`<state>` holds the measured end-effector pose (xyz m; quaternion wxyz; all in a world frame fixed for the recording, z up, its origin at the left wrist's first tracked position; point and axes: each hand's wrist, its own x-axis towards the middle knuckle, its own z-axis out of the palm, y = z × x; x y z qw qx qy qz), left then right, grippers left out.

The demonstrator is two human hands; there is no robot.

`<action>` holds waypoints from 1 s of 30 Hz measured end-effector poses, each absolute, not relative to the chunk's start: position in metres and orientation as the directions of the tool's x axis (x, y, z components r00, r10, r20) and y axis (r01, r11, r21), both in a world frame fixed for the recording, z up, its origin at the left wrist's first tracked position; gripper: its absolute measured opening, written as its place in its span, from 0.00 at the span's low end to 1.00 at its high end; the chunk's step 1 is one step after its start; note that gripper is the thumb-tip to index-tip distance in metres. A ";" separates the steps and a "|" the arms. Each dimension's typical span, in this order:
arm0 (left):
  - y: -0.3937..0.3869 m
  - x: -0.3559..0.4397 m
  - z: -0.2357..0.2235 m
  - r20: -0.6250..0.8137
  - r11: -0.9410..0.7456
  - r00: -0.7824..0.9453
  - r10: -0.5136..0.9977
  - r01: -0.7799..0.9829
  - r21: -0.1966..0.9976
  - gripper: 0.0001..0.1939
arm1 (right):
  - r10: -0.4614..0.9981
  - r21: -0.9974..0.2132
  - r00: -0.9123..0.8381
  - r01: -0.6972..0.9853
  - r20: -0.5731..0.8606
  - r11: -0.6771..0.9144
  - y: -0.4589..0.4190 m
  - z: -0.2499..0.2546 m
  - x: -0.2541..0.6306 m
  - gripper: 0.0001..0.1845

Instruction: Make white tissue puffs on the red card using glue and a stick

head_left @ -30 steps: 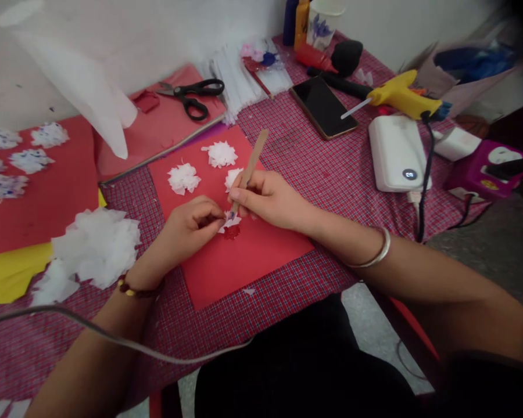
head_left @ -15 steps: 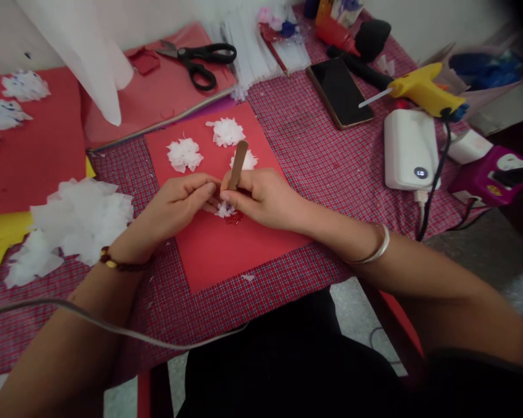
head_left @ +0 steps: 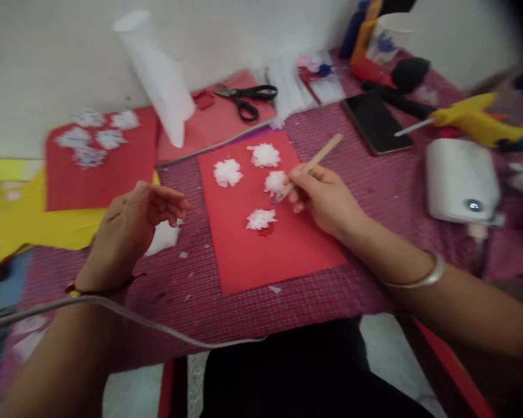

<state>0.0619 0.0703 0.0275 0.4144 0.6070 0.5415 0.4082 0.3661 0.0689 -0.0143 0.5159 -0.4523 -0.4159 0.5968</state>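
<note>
My right hand (head_left: 320, 194) holds a wooden craft stick (head_left: 325, 152) between thumb and fingers, its lower end tilted down toward a red sheet (head_left: 244, 261). On that sheet sit several white ruffled paper flowers, one (head_left: 274, 183) right beside the stick's low end and another (head_left: 260, 219) in front of a shiny wet patch (head_left: 265, 231). My left hand (head_left: 133, 226) hovers left of the sheet, fingers loosely bent and apart, nothing visible in it. White paper (head_left: 163, 237) lies behind that hand, partly hidden by it.
A second red sheet (head_left: 100, 191) bears several blue-flecked white flowers. Scissors (head_left: 246, 98) lie at the back. To the right are a phone (head_left: 377, 122), a yellow glue gun (head_left: 475, 119) and a white power bank (head_left: 459, 180). A cable (head_left: 157, 328) crosses low in front.
My hands have drawn apart from the flower: the left moved left and opened, the right moved right with the stick, now tilted lower. The camera view has shifted left.
</note>
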 end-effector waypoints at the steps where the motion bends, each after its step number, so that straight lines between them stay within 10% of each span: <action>1: 0.066 0.046 0.033 0.077 -0.081 0.026 0.997 0.335 0.939 0.27 | 0.988 -0.955 -0.057 -0.254 -0.147 -0.156 0.068 -0.014 0.366 0.12; 8: 0.033 -0.013 0.032 0.155 0.024 -0.205 0.966 0.673 0.739 0.05 | 0.973 -0.938 -0.070 -0.257 -0.220 -0.230 0.065 -0.020 0.365 0.11; 16: 0.034 0.014 -0.001 0.212 -0.358 0.306 0.928 0.891 0.279 0.09 | 0.972 -0.944 -0.033 -0.230 -0.234 -0.235 0.065 -0.020 0.365 0.10; 30: 0.044 0.004 -0.004 0.009 0.055 -0.096 0.995 0.646 0.762 0.10 | 0.971 -0.946 -0.017 -0.221 -0.238 -0.236 0.065 -0.023 0.365 0.08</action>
